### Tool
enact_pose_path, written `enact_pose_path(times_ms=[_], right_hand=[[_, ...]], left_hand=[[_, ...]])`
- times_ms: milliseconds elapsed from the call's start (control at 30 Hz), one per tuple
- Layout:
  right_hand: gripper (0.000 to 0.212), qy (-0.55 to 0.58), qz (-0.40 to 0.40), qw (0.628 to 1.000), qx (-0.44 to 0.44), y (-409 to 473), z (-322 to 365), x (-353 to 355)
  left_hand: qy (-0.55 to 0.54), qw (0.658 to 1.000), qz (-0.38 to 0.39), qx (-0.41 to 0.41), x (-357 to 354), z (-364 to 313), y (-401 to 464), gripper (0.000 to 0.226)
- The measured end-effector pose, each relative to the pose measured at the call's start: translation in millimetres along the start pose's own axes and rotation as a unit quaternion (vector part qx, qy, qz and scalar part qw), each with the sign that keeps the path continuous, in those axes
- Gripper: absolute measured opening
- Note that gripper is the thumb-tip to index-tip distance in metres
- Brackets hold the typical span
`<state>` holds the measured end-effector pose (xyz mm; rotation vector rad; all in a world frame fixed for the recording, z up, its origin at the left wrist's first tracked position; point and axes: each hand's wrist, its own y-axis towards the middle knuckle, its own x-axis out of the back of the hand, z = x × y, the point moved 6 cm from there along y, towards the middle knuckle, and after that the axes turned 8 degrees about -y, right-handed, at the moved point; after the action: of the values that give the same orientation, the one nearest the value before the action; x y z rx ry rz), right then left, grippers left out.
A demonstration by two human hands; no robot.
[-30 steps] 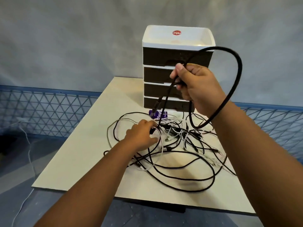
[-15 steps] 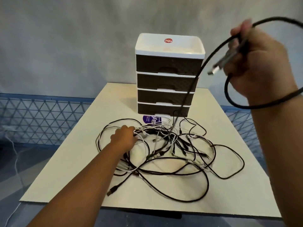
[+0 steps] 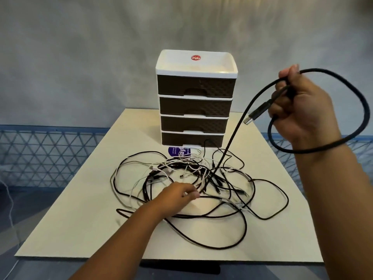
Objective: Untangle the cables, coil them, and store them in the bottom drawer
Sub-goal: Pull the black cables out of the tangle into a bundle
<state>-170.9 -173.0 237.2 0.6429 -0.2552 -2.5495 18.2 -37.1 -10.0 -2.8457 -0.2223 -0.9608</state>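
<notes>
Right hand fisted on a loop of black cable raised over the table, left hand fingers pinched in the tangle before the drawers: best pull slowly, pinning neighbouring strands so knots do not tighten.

Soft, even, fairly dim light falls from above; the pale cream rectangular counter is the brightest surface, with faint shadows under the tangled black and white cables. The grey backdrop looks smeared, and wide-angle bending stretches the frame edges.
</notes>
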Motion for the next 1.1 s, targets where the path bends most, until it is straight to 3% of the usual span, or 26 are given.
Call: enact_pose_path(times_ms=[133, 333, 500, 633, 733, 867, 967, 1100], right_hand=[[0.03, -0.04, 0.013, 0.998, 0.041, -7.2, 22.7, 19.7], [0.029, -0.145, 0.029, 0.989, 0.025, -22.2, 0.9, 21.2], [0.03, -0.245, 0.094, 0.965, 0.018, -49.9, -34.2, 3.2], [0.027, -0.357, 0.212, 0.908, 0.056, -94.9, -60.2, -23.5], [0.015, -0.395, 0.328, 0.858, 0.009, -137.3, -89.5, -35.6], [0.053, -0.354, 0.481, 0.799, -0.062, -190.9, -138.8, -31.0], [0.065, -0.331, 0.5, 0.792, -0.117, -211.0, -167.6, -21.8], [0.06, -0.291, 0.506, 0.794, -0.169, -230.5, -193.4, -19.3]], left_hand=[[-0.085, 0.987, -0.12, -0.069, 27.1, -25.2, -14.2, 0.022], [-0.246, 0.929, -0.267, -0.067, 61.3, -73.8, -38.8, 0.029], [-0.3, 0.901, -0.305, -0.069, 71.5, -104.2, -80.8, 0.032], [-0.331, 0.886, -0.306, -0.11, 90.1, -129.8, -120.9, 0.031], [-0.171, 0.905, -0.372, -0.116, 113.1, -143.4, -157.2, 0.029], [0.062, 0.91, -0.397, -0.102, 135.7, -157.3, -200.5, 0.032], [0.149, 0.914, -0.367, -0.082, 148.2, -168.7, -219.8, 0.026], [0.134, 0.929, -0.336, -0.074, 155.4, -182.0, -237.4, 0.011]])
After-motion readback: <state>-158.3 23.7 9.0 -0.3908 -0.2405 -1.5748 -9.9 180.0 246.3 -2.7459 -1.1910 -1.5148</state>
